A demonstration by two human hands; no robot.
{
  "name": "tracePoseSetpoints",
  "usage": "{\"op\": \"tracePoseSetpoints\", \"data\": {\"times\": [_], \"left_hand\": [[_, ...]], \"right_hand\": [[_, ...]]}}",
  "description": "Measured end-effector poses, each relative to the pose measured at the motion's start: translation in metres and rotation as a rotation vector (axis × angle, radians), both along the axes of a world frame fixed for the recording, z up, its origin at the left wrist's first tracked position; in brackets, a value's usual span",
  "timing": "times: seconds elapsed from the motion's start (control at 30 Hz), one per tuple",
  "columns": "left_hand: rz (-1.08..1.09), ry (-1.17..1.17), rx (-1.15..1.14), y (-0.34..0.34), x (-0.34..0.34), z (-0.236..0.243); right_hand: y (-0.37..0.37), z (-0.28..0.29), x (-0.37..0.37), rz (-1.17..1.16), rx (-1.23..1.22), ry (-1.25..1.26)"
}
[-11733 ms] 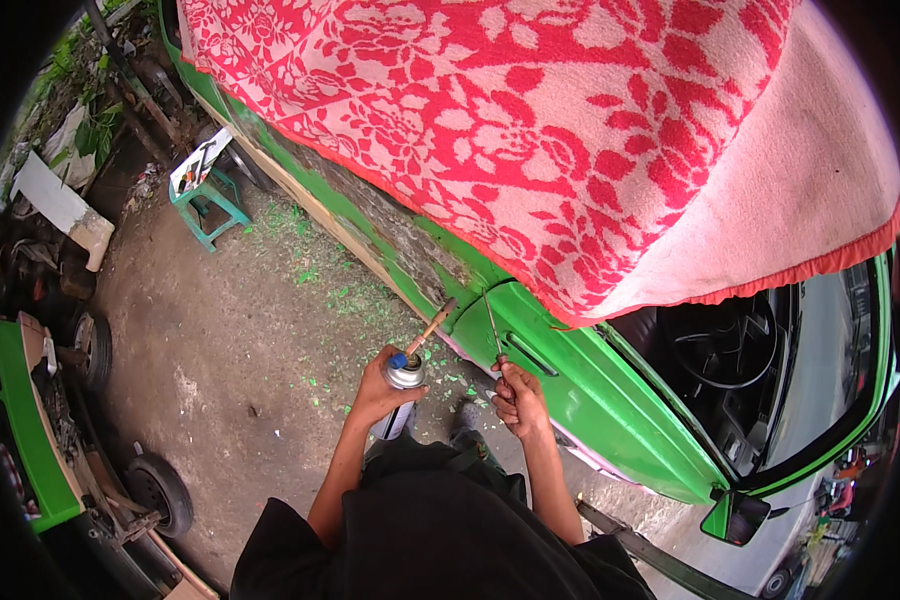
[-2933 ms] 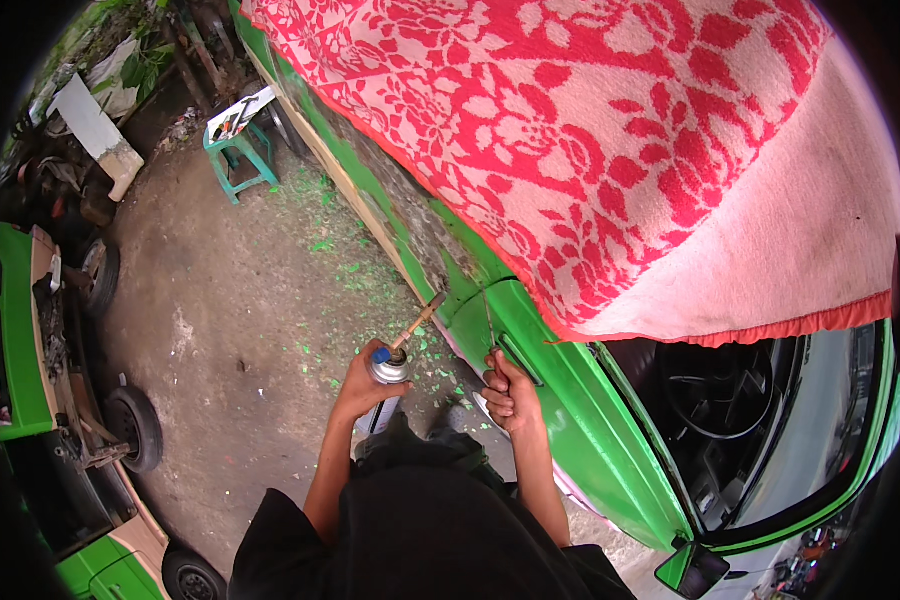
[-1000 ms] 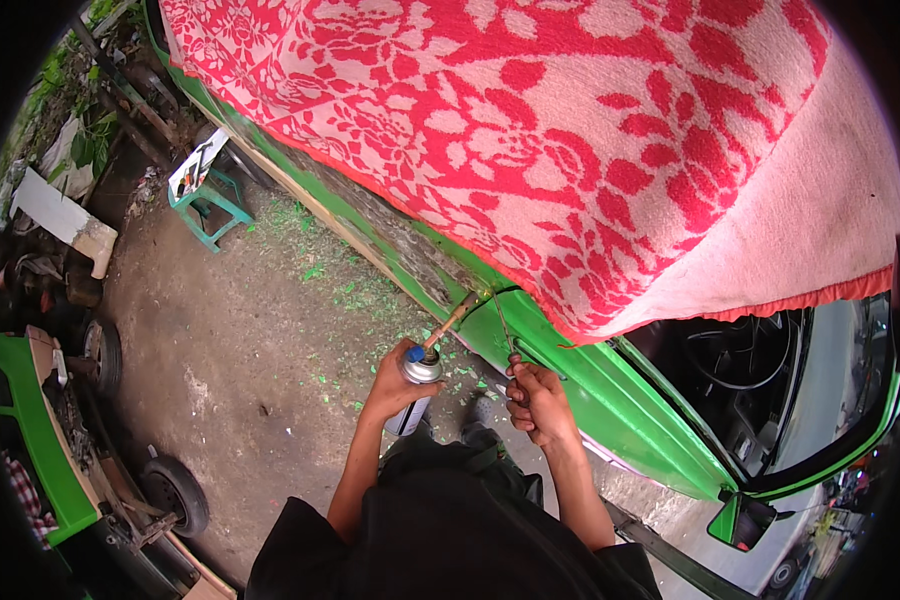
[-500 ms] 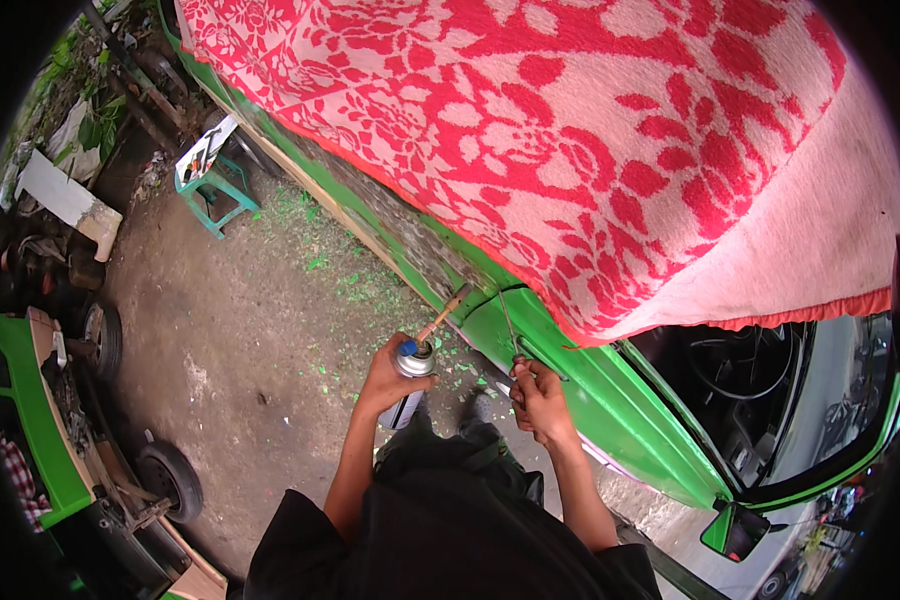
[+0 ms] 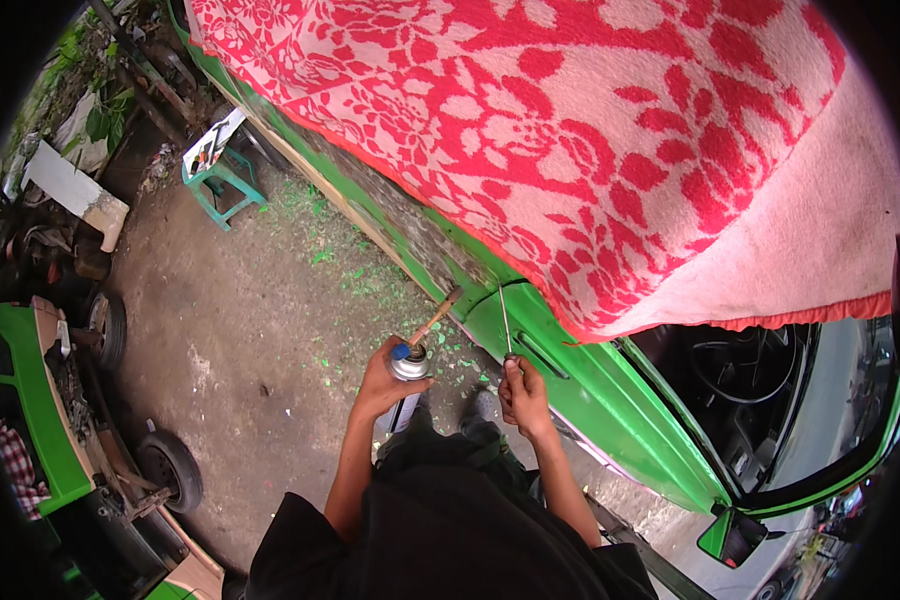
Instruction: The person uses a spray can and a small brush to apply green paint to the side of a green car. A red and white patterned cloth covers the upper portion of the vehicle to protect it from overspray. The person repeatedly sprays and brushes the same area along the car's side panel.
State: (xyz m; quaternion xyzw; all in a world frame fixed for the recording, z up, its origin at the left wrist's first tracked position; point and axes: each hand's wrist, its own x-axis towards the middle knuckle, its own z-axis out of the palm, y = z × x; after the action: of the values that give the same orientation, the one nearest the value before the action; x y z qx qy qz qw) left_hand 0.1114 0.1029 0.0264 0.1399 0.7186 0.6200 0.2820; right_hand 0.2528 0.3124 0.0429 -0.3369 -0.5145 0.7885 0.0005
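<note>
My left hand [image 5: 378, 382] is closed round a silver-topped spray can [image 5: 410, 367]. A small hammer [image 5: 433, 320] with a wooden handle and a blue end is held against the can's top by the same hand, its head pointing at the car. My right hand [image 5: 526, 396] grips a screwdriver [image 5: 506, 320] by its handle, and the thin shaft points away from me. The shaft's tip lies over or against the edge of the green car door [image 5: 560, 385], near the panel gap; contact is unclear. Part of the can's body is hidden by my fingers.
A red and pink floral blanket [image 5: 570, 170] covers the car's roof. Green paint flakes litter the concrete floor [image 5: 240, 330]. At the far left stands a teal stool [image 5: 225, 192] with tools on it. Loose wheels [image 5: 170, 468] and another green vehicle [image 5: 25, 400] are at left.
My right hand has shifted slightly left, and the screwdriver is now tilted less, its shaft more in view. My left hand keeps hold of the can and hammer. The view has shifted a little.
</note>
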Motion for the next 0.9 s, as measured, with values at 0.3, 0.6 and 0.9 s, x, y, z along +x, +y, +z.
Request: {"op": "tracePoseSetpoints", "data": {"times": [0.3,0.6,0.9], "left_hand": [[-0.001,0.012,-0.08,-0.008,0.002,0.014],[0.019,0.002,-0.069,-0.018,0.002,0.009],[-0.034,-0.036,-0.053,-0.009,-0.008,0.015]], "right_hand": [[0.003,0.019,-0.034,0.011,-0.2,-0.027],[0.013,0.033,-0.022,-0.017,-0.362,-0.054],[0.002,0.035,-0.008,-0.074,-0.409,-0.05]]}}
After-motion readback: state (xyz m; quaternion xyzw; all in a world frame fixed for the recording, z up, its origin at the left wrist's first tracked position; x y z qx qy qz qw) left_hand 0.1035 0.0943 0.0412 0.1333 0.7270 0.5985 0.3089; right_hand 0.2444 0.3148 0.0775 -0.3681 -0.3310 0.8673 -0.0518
